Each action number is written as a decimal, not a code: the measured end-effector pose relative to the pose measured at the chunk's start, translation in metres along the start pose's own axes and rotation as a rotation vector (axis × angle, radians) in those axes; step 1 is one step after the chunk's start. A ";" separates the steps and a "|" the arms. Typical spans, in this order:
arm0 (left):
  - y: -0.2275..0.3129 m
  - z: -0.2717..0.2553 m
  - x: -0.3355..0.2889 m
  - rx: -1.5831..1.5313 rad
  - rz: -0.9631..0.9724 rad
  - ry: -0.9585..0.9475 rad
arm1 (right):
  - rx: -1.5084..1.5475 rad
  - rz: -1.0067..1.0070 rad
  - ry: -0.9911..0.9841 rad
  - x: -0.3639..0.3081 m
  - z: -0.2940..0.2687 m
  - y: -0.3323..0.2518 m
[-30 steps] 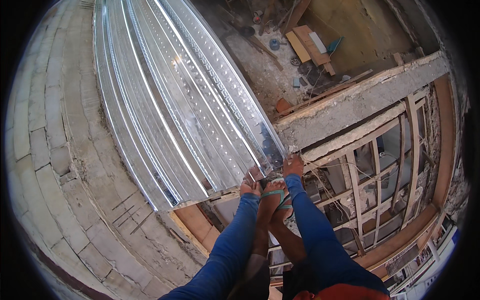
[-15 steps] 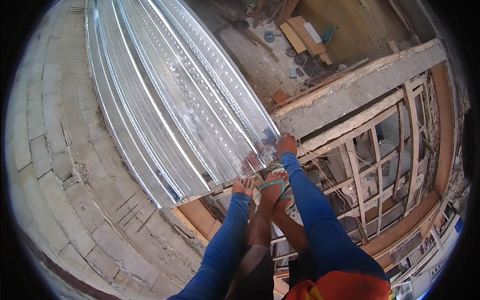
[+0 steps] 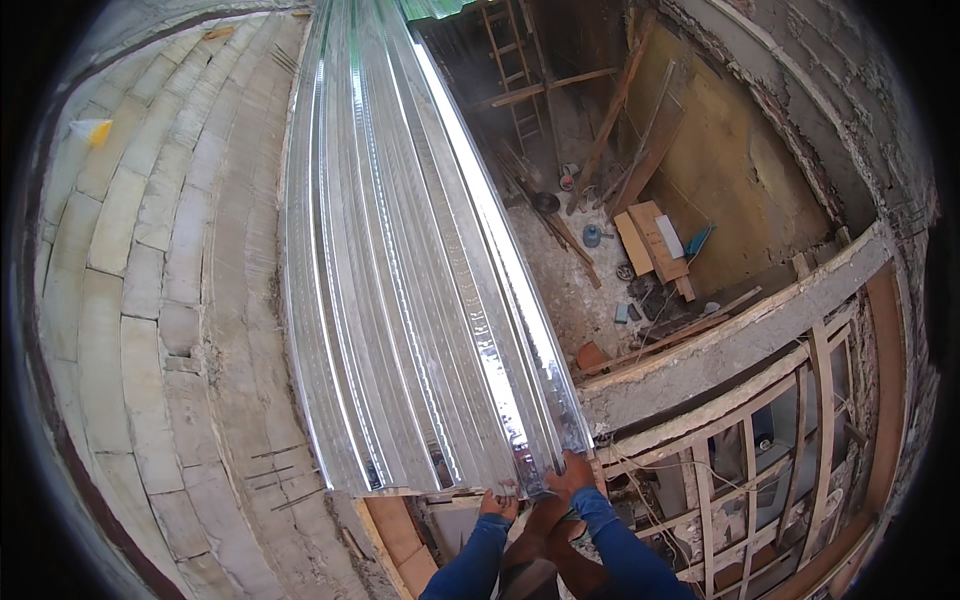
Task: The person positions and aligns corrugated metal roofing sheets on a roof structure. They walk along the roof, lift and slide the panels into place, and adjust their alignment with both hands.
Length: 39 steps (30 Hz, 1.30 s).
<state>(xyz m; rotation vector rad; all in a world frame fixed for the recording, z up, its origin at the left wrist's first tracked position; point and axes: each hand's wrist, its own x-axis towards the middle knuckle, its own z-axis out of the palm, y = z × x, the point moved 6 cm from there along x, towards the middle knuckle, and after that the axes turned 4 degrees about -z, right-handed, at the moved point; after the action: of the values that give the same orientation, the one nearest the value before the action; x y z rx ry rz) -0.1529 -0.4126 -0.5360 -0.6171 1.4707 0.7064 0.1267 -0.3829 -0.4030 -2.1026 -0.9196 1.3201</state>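
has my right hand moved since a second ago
Yes, slightly left: your right hand was just below the near end of the concrete beam; now it lies left of that end, at the metal decking.

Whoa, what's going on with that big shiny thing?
A person in blue sleeves is handling long, shiny silver, ribbed metal sheeting. Their bare right hand is at its near right corner, and their bare left hand is at the near edge; how firmly either grips is hard to tell. The sheeting stretches away beside a pale block wall on the left. On the right is a rough grey concrete beam.
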 end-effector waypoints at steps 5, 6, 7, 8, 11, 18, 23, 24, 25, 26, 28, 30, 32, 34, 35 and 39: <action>-0.005 0.022 -0.039 0.053 0.032 0.021 | -0.046 0.004 -0.001 -0.021 0.006 -0.028; -0.004 0.017 -0.040 0.052 0.018 0.025 | -0.042 0.015 -0.032 -0.025 0.005 -0.036; -0.004 0.013 -0.039 0.052 0.005 0.030 | -0.047 0.008 -0.048 -0.027 0.002 -0.044; -0.007 0.016 -0.046 0.085 0.032 0.026 | -0.054 0.007 -0.064 -0.029 -0.001 -0.050; -0.024 0.031 -0.082 0.134 0.046 0.013 | -0.088 -0.022 -0.079 -0.032 -0.006 -0.060; -0.038 0.028 -0.093 0.008 0.062 -0.230 | -0.084 -0.062 -0.110 -0.056 0.006 -0.101; -0.014 0.024 -0.136 -0.015 0.229 -0.442 | -0.083 -0.100 -0.140 -0.085 -0.002 -0.152; -0.004 0.012 -0.128 -0.007 0.273 -0.392 | -0.064 -0.131 -0.143 -0.094 -0.002 -0.169; -0.005 0.019 -0.145 0.000 0.278 -0.371 | -0.057 -0.136 -0.147 -0.096 -0.002 -0.175; -0.005 0.025 -0.163 0.012 0.282 -0.348 | -0.050 -0.141 -0.151 -0.098 -0.002 -0.181; -0.004 0.050 -0.216 0.041 0.239 -0.356 | -0.039 -0.156 -0.149 -0.103 0.000 -0.191; 0.012 0.030 -0.211 -0.001 0.176 -0.275 | -0.036 -0.189 -0.151 -0.114 0.005 -0.208; 0.022 0.026 -0.216 0.003 0.150 -0.243 | -0.016 -0.153 -0.182 -0.123 0.003 -0.226; 0.026 0.035 -0.238 0.040 0.158 -0.260 | -0.012 -0.139 -0.175 -0.127 -0.002 -0.238; 0.028 0.034 -0.242 0.025 0.147 -0.231 | -0.013 -0.141 -0.157 -0.130 -0.005 -0.240; 0.026 0.039 -0.246 -0.031 0.180 -0.250 | 0.005 -0.082 -0.031 -0.130 -0.007 -0.223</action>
<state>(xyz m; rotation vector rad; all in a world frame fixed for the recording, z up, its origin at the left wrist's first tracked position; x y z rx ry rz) -0.1399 -0.3780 -0.2887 -0.4060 1.2943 0.9136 0.0304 -0.3362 -0.1684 -2.0237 -1.0039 1.3145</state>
